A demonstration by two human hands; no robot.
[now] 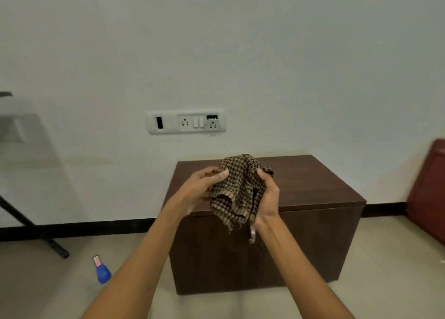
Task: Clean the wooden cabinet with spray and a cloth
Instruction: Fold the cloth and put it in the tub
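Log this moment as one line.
left hand and right hand: gripping checked cloth above wooden cabinet | blue spray bottle: on floor, left of cabinet

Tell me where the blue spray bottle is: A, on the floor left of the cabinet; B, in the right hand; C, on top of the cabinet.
A: the blue spray bottle sits on the floor left of the wooden cabinet; the right hand grips only the cloth.

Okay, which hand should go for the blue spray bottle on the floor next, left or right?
Probably the left hand. The spray bottle sits on the floor left of the cabinet, on that arm's side. The right hand can hold the cloth alone.
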